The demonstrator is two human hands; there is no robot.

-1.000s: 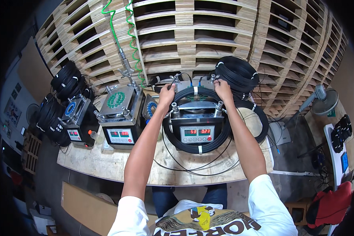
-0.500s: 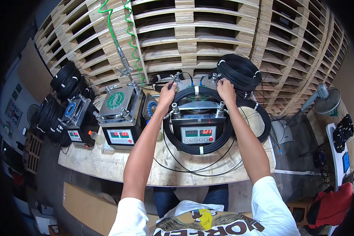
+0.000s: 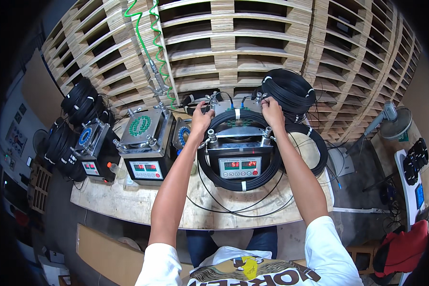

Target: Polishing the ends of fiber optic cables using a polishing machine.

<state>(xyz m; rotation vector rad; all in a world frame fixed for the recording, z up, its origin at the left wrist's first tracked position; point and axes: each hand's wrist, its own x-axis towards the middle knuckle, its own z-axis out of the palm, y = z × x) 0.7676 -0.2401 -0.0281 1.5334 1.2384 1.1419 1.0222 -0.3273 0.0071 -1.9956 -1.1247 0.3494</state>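
In front of me stands a polishing machine (image 3: 240, 155) with a metal top plate and a lit red display. A coil of black cable (image 3: 245, 183) hangs around its front, and two thin leads with blue connectors (image 3: 242, 101) run into the plate. My left hand (image 3: 202, 119) is by the back left corner post, thumb and fingers apart, holding nothing visible. At the back right post, my right hand (image 3: 273, 113) has its thumb and fingers closed around a metal wing nut (image 3: 260, 97); the fingertips are partly hidden.
Two similar machines (image 3: 140, 138) (image 3: 89, 145) stand to the left, with a small orange-capped bottle (image 3: 112, 167) between them. Black cable coils (image 3: 288, 90) are piled back right, others (image 3: 78, 100) far left. Wooden pallets (image 3: 224, 35) rise behind the bench (image 3: 200, 212). A fan (image 3: 396, 123) stands right.
My left hand's fingers have spread and come away from the back left post. The right hand stays at its post. The machine's left readout has lit up, and the view has shifted slightly.
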